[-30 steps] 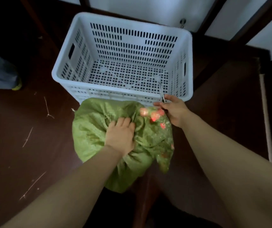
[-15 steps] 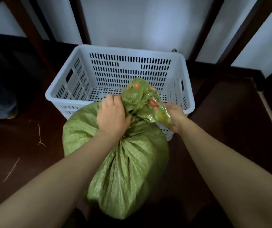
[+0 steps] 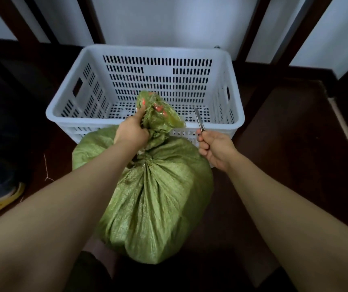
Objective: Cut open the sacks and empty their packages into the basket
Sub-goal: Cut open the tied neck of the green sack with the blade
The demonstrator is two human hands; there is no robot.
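Right hand [image 3: 216, 148] off the sack [image 3: 154, 199] since half a second ago: then it touched the top tuft, now it sits out to the right, clear of the cloth. Left hand [image 3: 132, 132] has moved from the top of the neck to the tuft's left side.

Left fingers curled tight round the gathered cloth, thumb side up, gripping just above the cinched neck [image 3: 147, 161]. Right fingers folded into a fist round a slim cutter [image 3: 199, 121]. Its metal end points up and away over the near rim of the basket [image 3: 152, 51]. Whether a blade is exposed, cannot tell.

Sack green, woven, full, standing upright on the dark floor [image 3: 284, 144], its far side against the basket's near wall. Tuft [image 3: 158, 114] rises above the left fist and leans over the near rim. It is partly wrapped in clear film with orange-red marks.

A gap lies between the cutter tip and the tuft, with the white rim showing through it. Neck sits below and between the two hands, nearer the left. Open floor to the right of the sack. Basket interior in view shows only perforated bottom. Dark posts and pale wall stand behind it.

A yellow-soled shoe [image 3: 2, 199] is at lower left, well apart from the sack. A bit of string [image 3: 46, 167] lies on the floor between them.
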